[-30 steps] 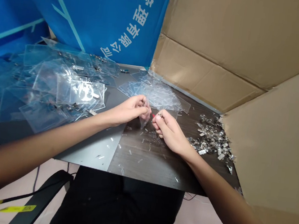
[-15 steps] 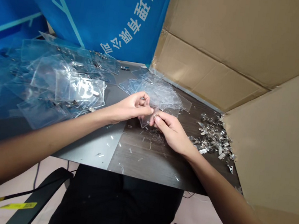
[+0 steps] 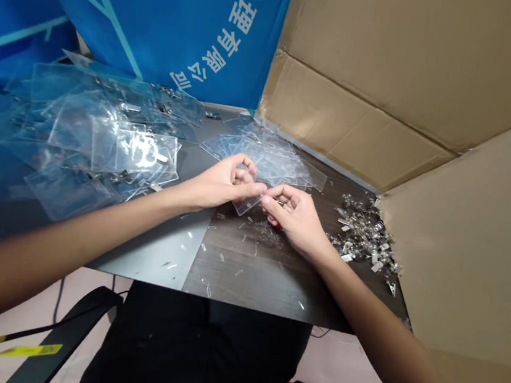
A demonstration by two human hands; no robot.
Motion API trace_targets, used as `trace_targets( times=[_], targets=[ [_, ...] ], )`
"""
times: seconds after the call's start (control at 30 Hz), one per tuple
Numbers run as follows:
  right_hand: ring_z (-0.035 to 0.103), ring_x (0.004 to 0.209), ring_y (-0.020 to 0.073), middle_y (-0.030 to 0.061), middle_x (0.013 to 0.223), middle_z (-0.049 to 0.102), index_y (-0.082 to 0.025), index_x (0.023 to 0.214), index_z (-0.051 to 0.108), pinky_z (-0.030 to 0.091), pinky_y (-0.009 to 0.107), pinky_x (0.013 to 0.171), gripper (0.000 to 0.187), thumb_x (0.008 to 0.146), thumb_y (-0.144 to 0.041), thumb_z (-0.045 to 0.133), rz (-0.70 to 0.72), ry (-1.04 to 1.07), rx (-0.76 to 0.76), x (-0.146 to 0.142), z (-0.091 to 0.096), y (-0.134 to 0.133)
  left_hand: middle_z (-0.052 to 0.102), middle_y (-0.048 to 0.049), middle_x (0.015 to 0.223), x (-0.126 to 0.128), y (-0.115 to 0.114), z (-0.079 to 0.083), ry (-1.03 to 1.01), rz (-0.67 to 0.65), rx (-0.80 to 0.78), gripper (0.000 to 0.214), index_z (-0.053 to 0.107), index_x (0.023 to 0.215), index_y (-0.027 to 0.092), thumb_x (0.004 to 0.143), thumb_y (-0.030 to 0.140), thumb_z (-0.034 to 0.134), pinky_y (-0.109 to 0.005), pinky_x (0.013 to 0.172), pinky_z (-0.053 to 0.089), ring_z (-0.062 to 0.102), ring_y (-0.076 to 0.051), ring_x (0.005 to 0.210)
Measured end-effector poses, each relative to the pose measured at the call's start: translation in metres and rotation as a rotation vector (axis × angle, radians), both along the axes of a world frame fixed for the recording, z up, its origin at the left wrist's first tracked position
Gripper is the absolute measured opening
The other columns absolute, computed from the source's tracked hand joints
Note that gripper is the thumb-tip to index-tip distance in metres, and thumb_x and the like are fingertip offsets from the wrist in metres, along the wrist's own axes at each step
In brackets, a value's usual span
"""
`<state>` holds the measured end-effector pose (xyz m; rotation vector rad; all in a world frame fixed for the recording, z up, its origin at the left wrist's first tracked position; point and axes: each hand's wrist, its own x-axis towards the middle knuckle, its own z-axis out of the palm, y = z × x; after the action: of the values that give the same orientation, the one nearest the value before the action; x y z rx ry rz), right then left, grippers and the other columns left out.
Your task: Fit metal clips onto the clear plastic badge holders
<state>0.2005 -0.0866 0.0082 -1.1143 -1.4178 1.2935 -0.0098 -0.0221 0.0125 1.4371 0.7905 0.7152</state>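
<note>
left hand (image 3: 237, 180): just nearer than the sleeve stack (image 3: 280, 160); thumb and fingers closed on a clear sleeve (image 3: 245, 206), other fingers loosely curled.
clear sleeve: tilted above the desk (image 3: 266, 289), nearer than the sleeve stack, a small hole showing near its end.
right hand (image 3: 293, 215): also nearer than the sleeve stack; thumb and forefinger pinched at the sleeve, curled fingers around a mostly hidden small red thing (image 3: 276, 222); anything between the fingertips is too small to tell.
clip pile (image 3: 366, 233): right of the sleeve stack.
sleeve heap (image 3: 66, 156): left of the sleeve stack.
</note>
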Motion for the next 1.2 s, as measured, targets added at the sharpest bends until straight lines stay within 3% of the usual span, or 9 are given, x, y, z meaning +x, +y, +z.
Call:
trace_targets(
  times=[0.27,0.53,0.77,0.9,1.0,1.2],
  targets=[
    [0.048,0.055,0.0097,-0.0036,0.066,0.061,-0.021,0.081,0.069,0.039,0.026,0.053,0.046,0.081,-0.059,0.095,0.008,0.008,-0.003,-0.003,0.001,-0.001,0.06,0.0075,0.073,0.002,0.0,0.001,-0.108,-0.007,0.005,0.072,0.048,0.102,0.023,0.072,0.061,0.102,-0.024,0.054,0.039,0.053,-0.008,0.057],
    [0.048,0.063,0.0128,-0.0026,0.066,0.058,-0.023,0.072,0.063,0.036,0.027,0.057,0.049,0.082,-0.059,0.094,-0.049,-0.025,0.061,-0.002,0.0,-0.002,0.057,0.0083,0.059,0.003,0.0,-0.004,-0.065,-0.075,-0.003,0.07,0.048,0.1,0.025,0.078,0.071,0.096,-0.024,0.049,0.042,0.051,-0.01,0.049],
    [0.046,0.063,0.0125,-0.0036,0.065,0.057,-0.023,0.072,0.063,0.038,0.029,0.061,0.048,0.085,-0.058,0.092,-0.058,-0.038,0.102,-0.002,-0.001,-0.001,0.069,0.004,0.073,-0.002,0.006,-0.003,-0.142,-0.089,-0.132,0.062,0.055,0.096,0.021,0.071,0.045,0.106,-0.022,0.052,0.052,0.062,-0.01,0.054],
    [0.048,0.064,0.0131,-0.0031,0.067,0.058,-0.023,0.072,0.063,0.037,0.028,0.06,0.048,0.083,-0.058,0.094,-0.033,-0.003,0.067,-0.002,0.002,-0.001,0.074,0.0007,0.078,-0.005,0.007,0.0,-0.199,-0.122,-0.168,0.053,0.056,0.081,0.019,0.069,0.031,0.106,-0.022,0.06,0.059,0.069,-0.009,0.061],
    [0.051,0.067,0.0143,-0.0008,0.072,0.062,-0.023,0.078,0.067,0.036,0.028,0.057,0.045,0.084,-0.06,0.092,-0.001,0.032,0.044,0.0,0.005,-0.002,0.075,-0.0021,0.084,-0.006,0.004,0.005,-0.218,-0.178,-0.179,0.051,0.053,0.071,0.017,0.075,0.03,0.103,-0.024,0.07,0.066,0.078,-0.013,0.074],
    [0.055,0.066,0.0141,0.0012,0.075,0.07,-0.022,0.082,0.071,0.038,0.028,0.058,0.04,0.087,-0.057,0.089,0.055,0.07,0.044,0.002,0.006,-0.001,0.076,-0.0042,0.098,-0.006,-0.004,0.012,-0.255,-0.225,-0.219,0.051,0.053,0.076,0.018,0.08,0.035,0.101,-0.04,0.087,0.074,0.083,-0.021,0.088]
  ],
)
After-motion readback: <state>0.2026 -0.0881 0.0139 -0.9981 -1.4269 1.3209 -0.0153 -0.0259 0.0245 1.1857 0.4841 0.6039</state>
